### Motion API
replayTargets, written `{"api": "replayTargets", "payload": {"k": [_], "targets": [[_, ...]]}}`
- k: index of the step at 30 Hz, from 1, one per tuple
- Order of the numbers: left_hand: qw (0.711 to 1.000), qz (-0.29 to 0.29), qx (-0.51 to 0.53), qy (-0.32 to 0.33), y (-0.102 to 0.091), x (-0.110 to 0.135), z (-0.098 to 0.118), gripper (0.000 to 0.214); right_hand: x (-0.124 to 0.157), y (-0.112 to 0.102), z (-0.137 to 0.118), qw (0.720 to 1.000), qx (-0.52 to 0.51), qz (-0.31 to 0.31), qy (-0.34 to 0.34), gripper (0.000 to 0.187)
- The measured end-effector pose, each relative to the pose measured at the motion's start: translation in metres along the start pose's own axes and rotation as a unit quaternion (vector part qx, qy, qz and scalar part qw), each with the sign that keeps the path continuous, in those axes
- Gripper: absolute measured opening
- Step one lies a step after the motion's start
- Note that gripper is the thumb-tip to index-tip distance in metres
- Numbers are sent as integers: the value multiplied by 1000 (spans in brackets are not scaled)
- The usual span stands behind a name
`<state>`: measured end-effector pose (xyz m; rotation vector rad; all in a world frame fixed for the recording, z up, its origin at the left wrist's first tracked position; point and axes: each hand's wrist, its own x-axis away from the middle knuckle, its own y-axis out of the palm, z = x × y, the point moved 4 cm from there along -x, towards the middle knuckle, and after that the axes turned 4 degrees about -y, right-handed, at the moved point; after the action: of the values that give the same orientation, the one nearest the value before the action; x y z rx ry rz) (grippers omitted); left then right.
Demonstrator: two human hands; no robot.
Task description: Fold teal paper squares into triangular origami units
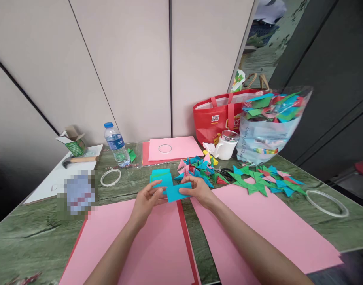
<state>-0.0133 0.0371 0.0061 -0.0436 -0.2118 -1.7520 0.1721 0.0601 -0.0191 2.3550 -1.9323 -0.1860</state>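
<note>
Both my hands meet over the middle of the green marble table (30,233), pinching one small blue paper slip (177,191). My left hand (147,200) grips its left end, fingers curled. My right hand (197,189) pinches its right end with thumb and fingers. Just behind the slip lies a small stack of blue and green paper slips (161,177). Under my forearms lie large pink paper sheets (152,245), with another pink sheet (273,225) on the right. A heap of folded paper triangles (199,168) in blue, pink and green sits just beyond my right hand.
Further folded pieces (264,182) spread right, beside a clear bag of folded paper (270,126), a white mug (226,147) and a red tote bag (217,116). A water bottle (116,144), tape rings (110,177) (326,202), a small green box (73,143) and a knife (79,160) stand left.
</note>
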Motion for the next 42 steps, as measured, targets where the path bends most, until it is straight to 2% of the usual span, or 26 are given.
{"api": "replayTargets", "payload": {"k": [5, 7, 13, 18, 22, 28, 35, 37, 42], "targets": [[991, -123, -51, 4, 22, 10, 3, 60, 5, 18, 1, 999, 2, -40, -8, 39], [990, -130, -59, -11, 22, 11, 1, 62, 5, 20, 0, 999, 5, -40, -24, 36], [995, -36, -96, -19, 10, 5, -3, 52, 6, 21, -6, 997, -34, -58, -22, 26], [999, 26, -43, -8, 2, 1, -6, 39, 8, 21, -8, 997, 5, -74, -38, 36], [999, 33, -16, 2, 0, -1, -8, 39, 8, 19, -6, 997, 32, -51, -41, 36], [999, 34, -35, 7, 0, 0, -7, 40, 8, 21, -3, 997, -29, -65, -8, 35], [998, 19, -55, 6, 5, 2, -6, 44, 3, 19, 2, 998, -47, -30, -29, 25], [997, 31, -72, 11, 5, 2, -7, 43, 4, 19, 1, 998, -42, -27, -37, 23], [988, 102, -105, 46, -1, 1, -7, 27, 6, 25, 0, 995, -19, -66, -73, 22]]}}
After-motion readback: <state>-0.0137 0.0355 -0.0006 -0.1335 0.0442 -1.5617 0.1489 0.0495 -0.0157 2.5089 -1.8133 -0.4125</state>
